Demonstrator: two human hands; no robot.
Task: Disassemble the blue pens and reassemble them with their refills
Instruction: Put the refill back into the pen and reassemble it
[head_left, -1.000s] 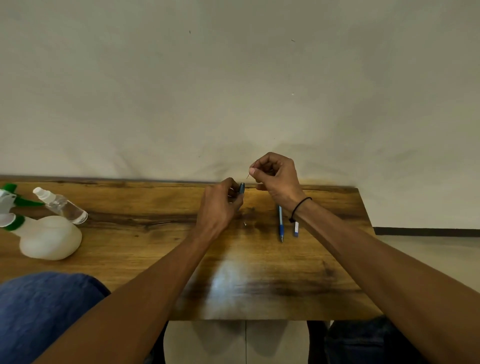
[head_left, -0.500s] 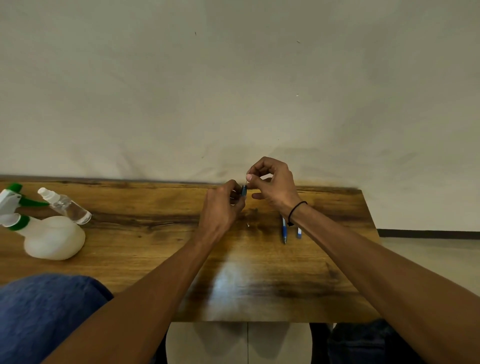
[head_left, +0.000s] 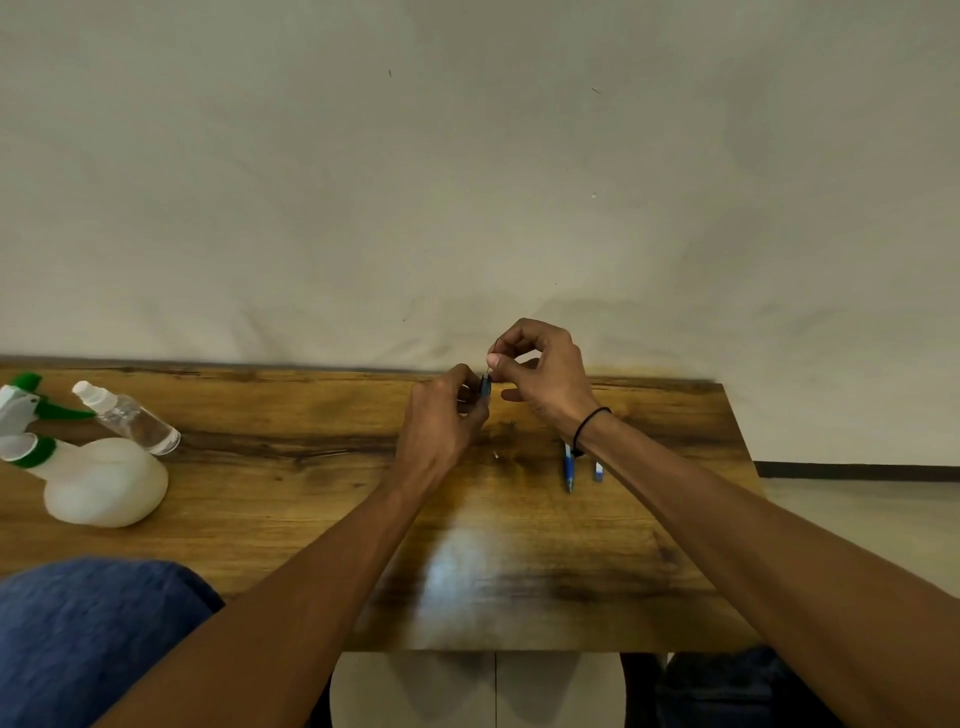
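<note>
Stretching forward from the near edge, two bare forearms cross a wooden table (head_left: 260, 545), with blue-clad knees showing beneath it at either side. Past the glossy patch in the middle, a blue pen (head_left: 569, 467) lies on the wood beside a short blue pen piece (head_left: 598, 471), both just under the right wrist, which wears a black band (head_left: 589, 423). A tiny pale part (head_left: 495, 455) lies between the two wrists. On the left side of the table a white spray bottle with a green trigger (head_left: 98, 480) lies on its side, and a small clear spray bottle (head_left: 130, 418) leans against it. Farther back, raised above the table's far edge, the left hand (head_left: 441, 421) has its fingers curled round a dark blue pen barrel (head_left: 485, 387), held upright. Just beside it, the right hand (head_left: 545, 371) pinches a thin refill (head_left: 492, 358) between thumb and forefinger, its lower end meeting the top of the barrel. A plain pale wall (head_left: 467, 182) rises behind.
</note>
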